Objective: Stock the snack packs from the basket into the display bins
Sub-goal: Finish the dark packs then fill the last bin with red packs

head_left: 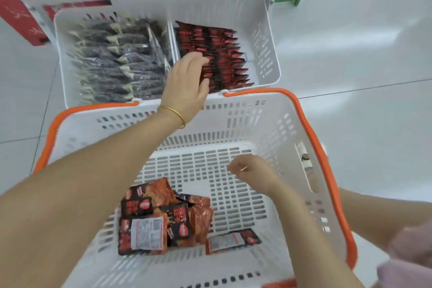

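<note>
Left hand (187,82) up top center is clutching the red packs (225,58) in the display bin (272,37). Right hand (252,169) hangs loosely curled and empty over the basket (264,121).

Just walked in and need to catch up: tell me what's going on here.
A person is restocking. Their left hand reaches into the right compartment of the white display bin, thumb and fingers round a bunch of the red-and-black packs standing in a row there. The right hand hovers loosely curled inside the orange-rimmed basket, seemingly empty. A pile of packs lies on the basket floor, so stocking is unfinished.
</note>
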A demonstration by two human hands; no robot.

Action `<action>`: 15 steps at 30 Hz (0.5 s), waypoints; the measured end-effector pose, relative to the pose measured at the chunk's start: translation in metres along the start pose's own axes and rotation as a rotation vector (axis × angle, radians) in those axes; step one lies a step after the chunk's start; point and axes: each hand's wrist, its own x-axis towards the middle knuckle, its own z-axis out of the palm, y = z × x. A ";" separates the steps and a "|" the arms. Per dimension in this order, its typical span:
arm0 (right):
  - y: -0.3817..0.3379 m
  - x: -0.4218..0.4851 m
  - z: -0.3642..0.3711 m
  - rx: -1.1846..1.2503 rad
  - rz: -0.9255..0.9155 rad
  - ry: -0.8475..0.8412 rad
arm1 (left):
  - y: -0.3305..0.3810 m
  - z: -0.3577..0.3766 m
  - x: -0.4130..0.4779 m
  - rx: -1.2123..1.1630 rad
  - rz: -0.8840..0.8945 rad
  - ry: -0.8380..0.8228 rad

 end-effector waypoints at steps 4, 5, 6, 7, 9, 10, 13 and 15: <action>0.025 -0.006 0.041 -0.298 0.118 -0.363 | 0.008 -0.017 -0.082 -0.068 0.002 -0.061; 0.026 -0.010 0.047 -0.346 0.129 -0.448 | 0.005 -0.019 -0.102 -0.059 -0.009 -0.101; 0.025 -0.015 0.051 -0.393 0.129 -0.530 | 0.002 -0.019 -0.118 -0.039 -0.025 -0.151; 0.024 -0.019 0.054 -0.438 0.126 -0.611 | -0.001 -0.018 -0.131 -0.015 -0.045 -0.201; 0.022 -0.023 0.061 -0.540 0.136 -0.756 | -0.004 -0.016 -0.148 -0.005 -0.099 -0.247; 0.022 -0.024 0.065 -0.591 0.145 -0.807 | -0.003 -0.017 -0.154 -0.020 -0.127 -0.239; 0.026 -0.026 0.075 -0.652 0.168 -0.872 | -0.002 -0.022 -0.167 -0.051 -0.167 -0.212; 0.028 -0.030 0.077 -0.606 0.197 -0.880 | -0.002 -0.025 -0.174 -0.054 -0.165 -0.214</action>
